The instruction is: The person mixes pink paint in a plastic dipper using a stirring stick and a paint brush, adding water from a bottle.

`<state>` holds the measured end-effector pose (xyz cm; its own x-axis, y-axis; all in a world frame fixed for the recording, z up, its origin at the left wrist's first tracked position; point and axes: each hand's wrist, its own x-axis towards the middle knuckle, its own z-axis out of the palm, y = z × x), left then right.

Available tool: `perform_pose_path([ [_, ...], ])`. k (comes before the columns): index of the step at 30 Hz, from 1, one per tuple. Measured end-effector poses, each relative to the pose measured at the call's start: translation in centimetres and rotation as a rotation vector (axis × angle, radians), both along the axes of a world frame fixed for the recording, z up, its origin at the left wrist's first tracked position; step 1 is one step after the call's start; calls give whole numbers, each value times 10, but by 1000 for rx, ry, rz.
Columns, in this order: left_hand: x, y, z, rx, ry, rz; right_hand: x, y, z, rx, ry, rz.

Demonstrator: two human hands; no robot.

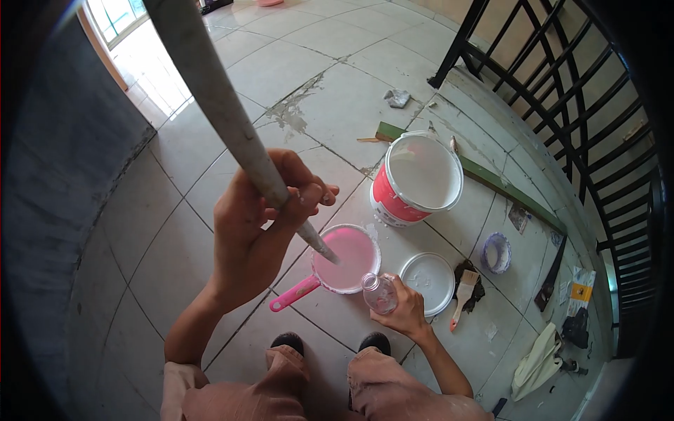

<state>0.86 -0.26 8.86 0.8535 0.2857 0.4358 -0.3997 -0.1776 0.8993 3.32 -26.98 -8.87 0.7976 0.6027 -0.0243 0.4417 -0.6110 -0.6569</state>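
My left hand (246,231) is closed round a long whitish pole (235,123) that slants down from the upper left. The pole's lower tip overlaps the liquid in a pink long-handled dipper (298,292) on the floor. My right hand (407,309) grips a clear plastic bottle (380,295) with an uncapped mouth, close beside the dipper's right rim. Behind the dipper stands a white and red paint bucket (397,193), lidless and whitish inside. A round white lid (427,281) lies just right of the bottle.
A paintbrush (464,297) lies on a dark scrap by the lid, near a small purple-rimmed cup (496,252). A green wooden bar (509,188) runs behind the bucket. Handsaw (550,277) and cloth bag (537,361) are at right, below a black metal railing (554,91).
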Motion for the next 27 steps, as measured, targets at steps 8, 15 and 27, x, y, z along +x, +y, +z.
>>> perform_pose_path([
  [8,2,3,2,15,8,-50,4,4,15,-239,64,30],
  [15,3,3,2,36,-7,-47,9,7,23,-334,95,54],
  [27,5,-1,2,2,11,-54,16,9,33,-448,121,67],
])
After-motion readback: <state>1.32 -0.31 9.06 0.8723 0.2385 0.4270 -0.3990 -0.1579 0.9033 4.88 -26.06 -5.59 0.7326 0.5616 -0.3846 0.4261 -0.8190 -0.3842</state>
